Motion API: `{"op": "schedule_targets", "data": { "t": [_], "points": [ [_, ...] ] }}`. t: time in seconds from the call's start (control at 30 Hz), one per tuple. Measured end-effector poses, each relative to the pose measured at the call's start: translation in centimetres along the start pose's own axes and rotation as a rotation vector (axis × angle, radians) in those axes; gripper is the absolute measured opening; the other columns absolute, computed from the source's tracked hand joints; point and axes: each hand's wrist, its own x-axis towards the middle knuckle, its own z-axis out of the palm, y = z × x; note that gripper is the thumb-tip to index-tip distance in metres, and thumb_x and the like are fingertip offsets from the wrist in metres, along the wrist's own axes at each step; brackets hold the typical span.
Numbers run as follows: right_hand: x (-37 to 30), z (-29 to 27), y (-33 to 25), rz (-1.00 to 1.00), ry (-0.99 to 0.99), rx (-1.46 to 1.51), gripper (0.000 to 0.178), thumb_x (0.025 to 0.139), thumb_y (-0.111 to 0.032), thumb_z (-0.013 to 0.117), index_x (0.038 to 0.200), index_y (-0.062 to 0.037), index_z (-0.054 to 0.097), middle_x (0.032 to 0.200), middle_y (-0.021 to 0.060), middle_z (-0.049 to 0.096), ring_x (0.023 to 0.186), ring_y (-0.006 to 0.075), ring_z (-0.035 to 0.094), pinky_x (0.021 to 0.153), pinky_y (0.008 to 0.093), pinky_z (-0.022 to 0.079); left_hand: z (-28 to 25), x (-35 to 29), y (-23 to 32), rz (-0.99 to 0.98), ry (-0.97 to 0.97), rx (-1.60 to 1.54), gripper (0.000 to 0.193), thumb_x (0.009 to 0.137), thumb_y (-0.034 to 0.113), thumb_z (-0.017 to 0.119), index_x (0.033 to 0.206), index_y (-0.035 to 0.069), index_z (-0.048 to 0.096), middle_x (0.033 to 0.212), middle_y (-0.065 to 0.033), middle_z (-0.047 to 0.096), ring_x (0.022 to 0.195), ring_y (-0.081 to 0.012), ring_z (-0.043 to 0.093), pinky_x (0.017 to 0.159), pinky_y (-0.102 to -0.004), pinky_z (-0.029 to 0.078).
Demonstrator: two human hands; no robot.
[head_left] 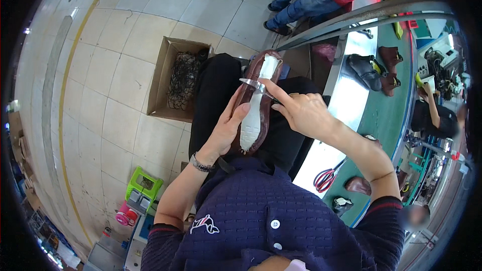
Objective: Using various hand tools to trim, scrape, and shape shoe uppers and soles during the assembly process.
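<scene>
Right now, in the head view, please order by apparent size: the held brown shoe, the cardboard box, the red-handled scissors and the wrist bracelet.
1. Cardboard box and held brown shoe: unsure; the shoe is longer, but narrower, nearer the camera and partly covered by the left hand.
2. Red-handled scissors
3. Bracelet

Left hand (227, 131) clasping, right hand (307, 114) pinching, right elbow (380, 170) bent.

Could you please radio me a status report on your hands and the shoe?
Left hand steadying brown shoe. Right hand holding metal tool over it. Cardboard box off to the left.
</scene>
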Motion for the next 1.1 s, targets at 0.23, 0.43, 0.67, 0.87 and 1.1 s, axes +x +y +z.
{"op": "schedule_targets", "data": {
  "t": [0.23,0.43,0.67,0.87,1.1],
  "points": [
    [-1.4,-0.3,-2.2,-0.2,0.259,0.201,0.07,0.09,-0.021,0.062,0.151,-0.0221,0.027,0.063,0.0093,0.062,0.049,0.0273,0.062,0.042,0.0376,0.047,-1.5,-0.8,0.2,-0.054,-0.112,0.139,0.082,0.088,0.014,0.071,0.152,0.005,0.02,0.142,-0.008,0.044,0.128,-0.013,0.042,0.108,-0.0298,0.034],
    [-3.3,-0.7,-4.3,-0.298,0.211,0.082,0.072,0.088,-0.016,0.061,0.152,-0.0183,0.027,0.066,0.0082,0.061,0.049,0.0208,0.061,0.039,0.0321,0.045,-2.4,-2.5,-0.5,-0.339,-0.149,0.061,0.047,0.082,0.007,0.076,0.124,0.003,0.054,0.11,-0.0027,0.062,0.103,-0.0115,0.058,0.092,-0.0278,0.047],
    [-4.0,0.2,-5.5,-0.37,0.165,-0.067,0.077,0.083,-0.006,0.053,0.152,-0.0288,0.027,0.066,0.0097,0.055,0.049,0.0144,0.058,0.037,0.0258,0.043,-2.0,-2.4,0.5,-0.322,-0.145,0.258,0.036,0.086,0.011,0.072,0.117,0.0,0.058,0.105,-0.0046,0.066,0.093,-0.0121,0.062,0.084,-0.0275,0.05],
    [-3.3,2.4,-2.1,-0.17,0.061,0.09,0.068,0.091,-0.015,0.054,0.151,-0.0309,0.026,0.066,0.0112,0.059,0.051,0.0207,0.061,0.039,0.0313,0.046,-2.7,-1.0,0.9,-0.237,-0.268,0.302,0.09,0.082,0.004,0.074,0.153,0.015,0.019,0.136,-0.0072,0.049,0.114,-0.0155,0.055,0.09,-0.031,0.051],
    [-8.7,3.2,-1.5,0.211,0.455,0.783,0.044,0.098,-0.03,0.052,0.138,-0.0141,0.047,0.074,0.0075,0.066,0.052,0.0175,0.06,0.052,0.0309,0.049,-1.0,5.3,3.0,-0.525,-0.091,0.057,0.089,0.084,0.028,0.076,0.152,0.018,0.019,0.136,-0.0057,0.048,0.12,-0.0174,0.051,0.099,-0.0358,0.046]
  ]
}}
